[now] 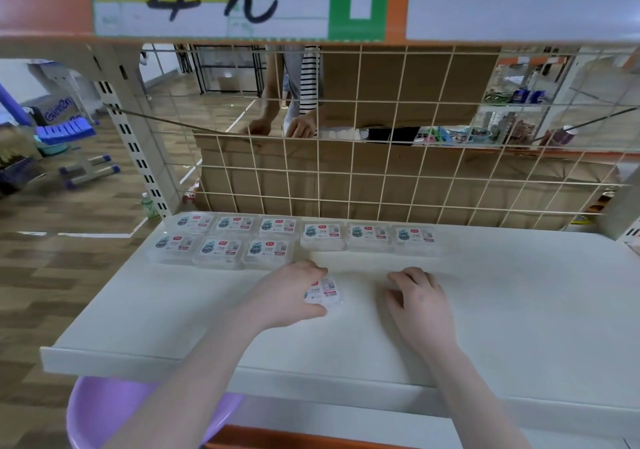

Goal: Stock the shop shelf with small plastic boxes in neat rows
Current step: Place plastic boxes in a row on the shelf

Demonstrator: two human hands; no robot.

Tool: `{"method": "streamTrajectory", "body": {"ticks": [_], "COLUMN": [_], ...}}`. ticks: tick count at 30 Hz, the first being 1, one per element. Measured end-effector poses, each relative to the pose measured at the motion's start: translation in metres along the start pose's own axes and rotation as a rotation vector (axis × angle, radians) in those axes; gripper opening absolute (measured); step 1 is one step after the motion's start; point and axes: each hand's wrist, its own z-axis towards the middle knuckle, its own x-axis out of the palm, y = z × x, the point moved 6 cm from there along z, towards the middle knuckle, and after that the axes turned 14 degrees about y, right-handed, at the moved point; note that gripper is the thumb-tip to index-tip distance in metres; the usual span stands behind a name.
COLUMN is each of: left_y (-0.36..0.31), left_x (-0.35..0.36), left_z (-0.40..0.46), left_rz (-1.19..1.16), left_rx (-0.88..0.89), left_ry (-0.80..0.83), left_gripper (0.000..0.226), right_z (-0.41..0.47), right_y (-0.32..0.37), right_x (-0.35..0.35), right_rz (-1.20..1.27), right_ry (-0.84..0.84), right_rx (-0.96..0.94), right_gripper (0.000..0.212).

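On the white shelf (519, 310), small clear plastic boxes with printed labels stand in rows along the back. The back row (370, 235) has several boxes side by side. A front row (220, 249) of three sits at the left. My left hand (287, 296) grips another labelled box (327, 292) on the shelf, just right of and in front of that front row. My right hand (420, 304) rests on the shelf further right with its fingers curled down; whether it covers a box I cannot tell.
A wire grid panel (381, 171) backs the shelf, with a slotted upright post (138, 157) at the left. Behind the grid another person's hands (277, 126) rest on a cardboard box (415, 178). A purple plastic basin (104, 414) sits below the shelf's front edge.
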Motion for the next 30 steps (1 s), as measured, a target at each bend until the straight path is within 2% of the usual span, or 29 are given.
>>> {"method": "streamTrajectory", "body": {"ticks": [10,22,30], "left_y": [-0.005,0.008,0.009], "left_x": [-0.016,-0.015,-0.010], "left_z": [0.022,0.037,0.038], "left_rz": [0.119,0.108,0.093], "left_rx": [0.030,-0.038,-0.029], "left_ry": [-0.019,-0.021,-0.079], "left_gripper": [0.044,0.050,0.049], "right_z": [-0.003,-0.002,-0.006], "right_y": [0.003,0.002,0.003], "right_x": [-0.003,-0.001,0.001], "right_rz": [-0.006,-0.014,-0.001], "right_ry": [-0.002,0.011,0.039], "right_rx": [-0.014,-0.018,-0.021], "right_gripper": [0.021,0.022,0.023]}}
